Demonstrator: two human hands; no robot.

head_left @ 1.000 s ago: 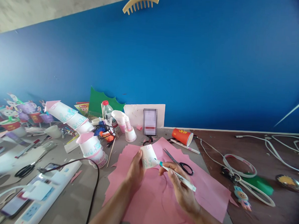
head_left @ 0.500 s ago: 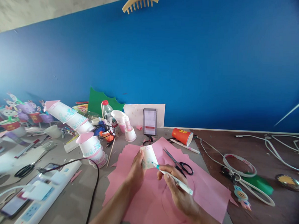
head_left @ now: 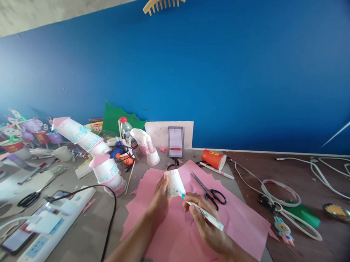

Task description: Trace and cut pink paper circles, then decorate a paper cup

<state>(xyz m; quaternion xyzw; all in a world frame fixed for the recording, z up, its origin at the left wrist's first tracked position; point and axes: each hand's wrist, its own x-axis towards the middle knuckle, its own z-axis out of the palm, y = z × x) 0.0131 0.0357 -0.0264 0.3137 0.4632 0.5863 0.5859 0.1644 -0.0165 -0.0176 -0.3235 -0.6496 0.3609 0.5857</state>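
Left hand (head_left: 160, 197) holds cup (head_left: 176, 181) by its side, right hand (head_left: 208, 226) marker (head_left: 205, 214), in from surface's (head_left: 86, 235) back edge. Cup probably light, easily dented; grip side lightly.

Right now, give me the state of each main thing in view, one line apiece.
White cup: held, teal and pink marks on it
Marker: uncapped, tip at the white cup
Left hand: closed on the white cup
Right hand: closed on the marker
Pink paper: spread out, left edge jagged
Scissors: lying on the pink paper
Red cup: on its side
Bottle: upright, capped
Phone by the wall: upright, screen lit
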